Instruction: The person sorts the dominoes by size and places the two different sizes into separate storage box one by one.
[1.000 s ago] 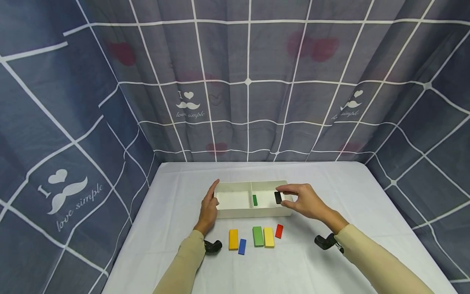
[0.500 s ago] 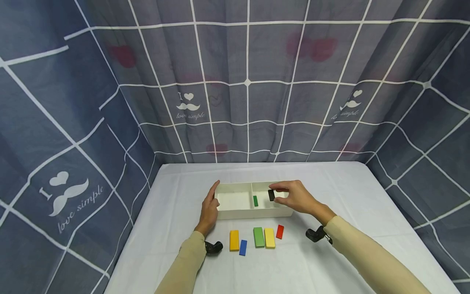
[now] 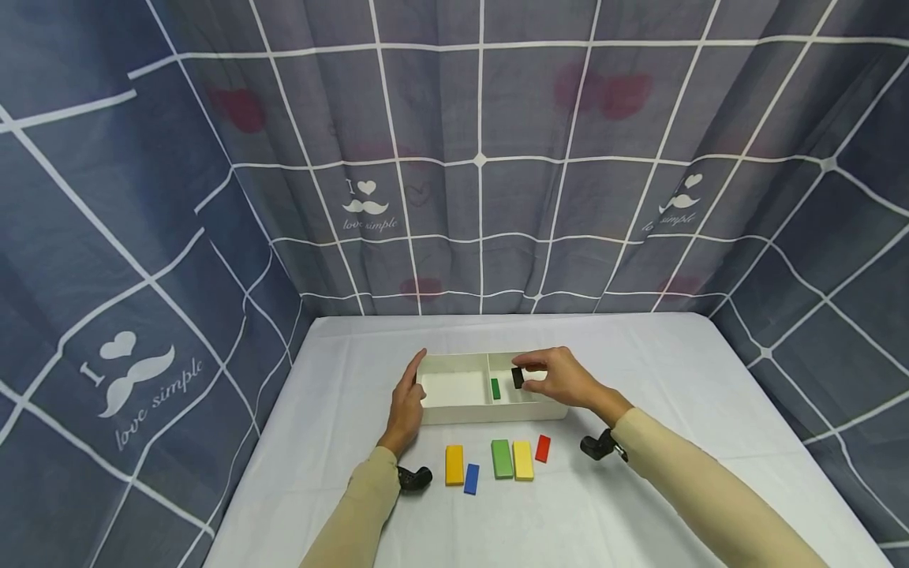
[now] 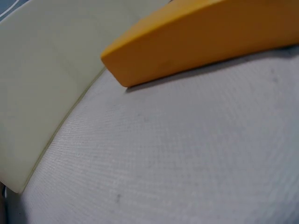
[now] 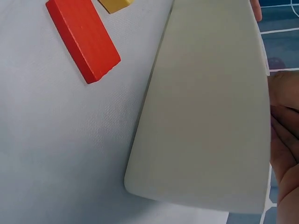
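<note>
Black block (image 3: 518, 378) | right hand (image 3: 568, 379) pinches it, thumb opposite fingers, over divided white box (image 3: 454, 414) | left hand (image 3: 404, 410), index straight, touches box's end

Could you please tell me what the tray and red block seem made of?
Tray: probably plastic, matte, given its even off-white wall and rounded corner. Red block: perhaps painted wood, low-sheen, with a slightly uneven edge, though possibly plastic.

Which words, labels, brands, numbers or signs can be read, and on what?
"I", "love simple": left curtain, with heart, moustache.
"I", "love simple": back curtain, left; same signs.
"simple": back curtain, right; same signs, preceding word unclear.
Box, blocks: none visible.
</note>
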`<action>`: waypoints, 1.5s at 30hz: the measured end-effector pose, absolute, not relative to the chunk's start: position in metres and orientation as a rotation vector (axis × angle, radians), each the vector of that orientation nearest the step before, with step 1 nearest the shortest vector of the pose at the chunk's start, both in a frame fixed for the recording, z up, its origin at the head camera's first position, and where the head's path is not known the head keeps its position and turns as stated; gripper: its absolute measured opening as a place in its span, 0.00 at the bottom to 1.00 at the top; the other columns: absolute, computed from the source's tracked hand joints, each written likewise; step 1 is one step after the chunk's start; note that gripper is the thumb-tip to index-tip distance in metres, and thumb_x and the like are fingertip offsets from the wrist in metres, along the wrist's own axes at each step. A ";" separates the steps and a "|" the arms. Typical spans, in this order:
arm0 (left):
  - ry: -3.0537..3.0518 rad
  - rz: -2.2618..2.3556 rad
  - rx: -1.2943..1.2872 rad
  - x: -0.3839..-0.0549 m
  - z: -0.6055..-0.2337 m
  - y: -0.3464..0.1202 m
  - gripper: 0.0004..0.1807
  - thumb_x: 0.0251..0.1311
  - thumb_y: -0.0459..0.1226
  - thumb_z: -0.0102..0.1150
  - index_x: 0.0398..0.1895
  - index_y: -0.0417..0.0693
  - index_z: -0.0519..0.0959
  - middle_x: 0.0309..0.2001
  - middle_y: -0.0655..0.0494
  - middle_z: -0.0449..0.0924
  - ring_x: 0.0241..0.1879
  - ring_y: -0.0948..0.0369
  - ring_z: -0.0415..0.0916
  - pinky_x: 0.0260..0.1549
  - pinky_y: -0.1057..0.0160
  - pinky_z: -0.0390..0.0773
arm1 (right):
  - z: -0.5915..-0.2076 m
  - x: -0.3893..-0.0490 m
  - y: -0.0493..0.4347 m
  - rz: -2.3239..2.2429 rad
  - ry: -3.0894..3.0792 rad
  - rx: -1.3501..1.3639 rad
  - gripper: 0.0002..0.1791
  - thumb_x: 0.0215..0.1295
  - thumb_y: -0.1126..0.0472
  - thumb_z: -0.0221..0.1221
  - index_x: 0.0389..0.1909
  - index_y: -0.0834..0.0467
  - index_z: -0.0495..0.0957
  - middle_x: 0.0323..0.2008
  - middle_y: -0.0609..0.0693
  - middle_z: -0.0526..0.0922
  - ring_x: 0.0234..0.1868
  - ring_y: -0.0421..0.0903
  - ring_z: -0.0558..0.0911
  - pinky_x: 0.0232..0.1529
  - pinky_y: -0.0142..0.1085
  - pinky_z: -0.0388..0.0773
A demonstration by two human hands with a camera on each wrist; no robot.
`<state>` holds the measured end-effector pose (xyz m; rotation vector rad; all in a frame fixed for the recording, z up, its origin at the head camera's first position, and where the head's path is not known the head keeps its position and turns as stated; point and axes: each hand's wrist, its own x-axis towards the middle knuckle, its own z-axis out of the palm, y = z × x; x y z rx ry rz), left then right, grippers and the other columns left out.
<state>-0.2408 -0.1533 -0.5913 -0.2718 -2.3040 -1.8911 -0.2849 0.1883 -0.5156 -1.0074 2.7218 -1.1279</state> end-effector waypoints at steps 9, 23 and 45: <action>-2.307 -1.898 -0.251 -0.241 -0.590 -0.153 0.45 0.67 0.25 0.35 0.89 0.57 0.59 0.87 0.47 0.60 0.86 0.44 0.56 0.84 0.35 0.53 | -0.524 -0.292 0.180 -1.071 2.719 -1.044 0.25 0.63 0.69 0.75 0.62 0.67 0.86 0.59 0.58 0.91 0.57 0.57 0.92 0.61 0.47 0.88; -2.295 -1.909 -0.240 -0.240 -0.588 -0.152 0.45 0.68 0.25 0.34 0.89 0.60 0.59 0.87 0.47 0.58 0.86 0.44 0.56 0.84 0.35 0.53 | -0.524 -0.295 0.168 -0.932 2.728 -1.030 0.24 0.63 0.69 0.74 0.61 0.64 0.87 0.58 0.56 0.91 0.56 0.53 0.92 0.59 0.47 0.89; -2.288 -1.915 -0.236 -0.241 -0.590 -0.151 0.45 0.67 0.24 0.35 0.89 0.57 0.59 0.87 0.48 0.58 0.86 0.45 0.55 0.84 0.35 0.53 | -0.529 -0.304 0.157 -0.770 2.721 -0.998 0.28 0.56 0.72 0.76 0.61 0.64 0.88 0.56 0.55 0.92 0.55 0.53 0.91 0.59 0.48 0.89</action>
